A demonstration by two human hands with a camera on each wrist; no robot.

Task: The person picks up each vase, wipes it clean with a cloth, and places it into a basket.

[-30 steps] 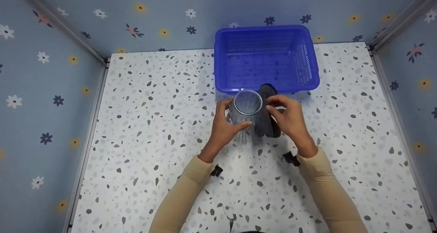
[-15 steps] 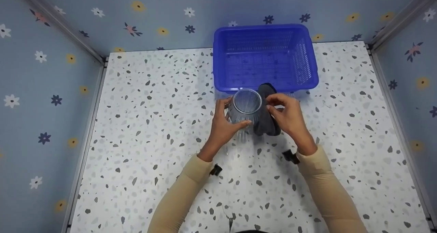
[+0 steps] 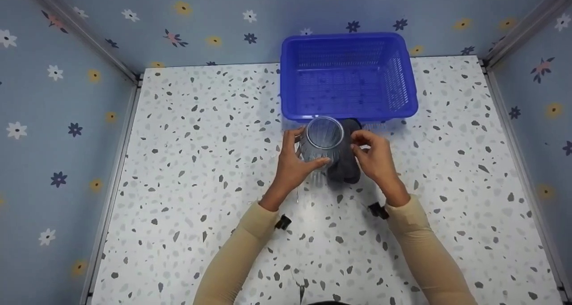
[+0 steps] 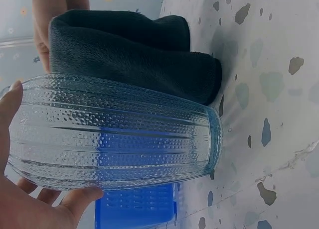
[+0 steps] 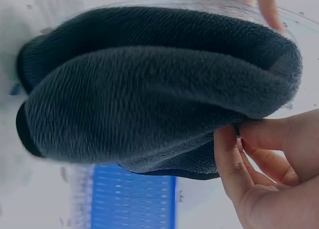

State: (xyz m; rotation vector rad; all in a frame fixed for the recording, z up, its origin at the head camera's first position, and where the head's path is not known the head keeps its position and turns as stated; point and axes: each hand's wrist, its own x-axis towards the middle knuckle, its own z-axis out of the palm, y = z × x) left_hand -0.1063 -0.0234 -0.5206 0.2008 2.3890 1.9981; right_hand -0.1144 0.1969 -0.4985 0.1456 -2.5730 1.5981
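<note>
A clear ribbed glass jar or vase point(image 3: 319, 155) with a dimpled surface stands upright on the speckled table. My left hand point(image 3: 292, 164) holds it, fingers around the far side and thumb across the near side, as the left wrist view also shows on the glass point(image 4: 124, 134). A dark grey plush cloth point(image 3: 346, 162) hangs folded against the glass's right side. My right hand point(image 3: 375, 157) pinches the cloth point(image 5: 149, 89) at its edge between thumb and fingers. In the left wrist view the cloth's lower folds reach down close to the tabletop.
Just behind the glass and cloth stands a blue perforated plastic basket point(image 3: 286, 81), its front rim close to both. The white speckled tabletop point(image 3: 201, 162) spreads around them. Flower-patterned panels point(image 3: 147, 23) wall in the back and both sides.
My right hand has shifted slightly, and the cloth has swung and turned against the glass, its top edge lower and its bottom further left. The left hand and glass stay in place.
</note>
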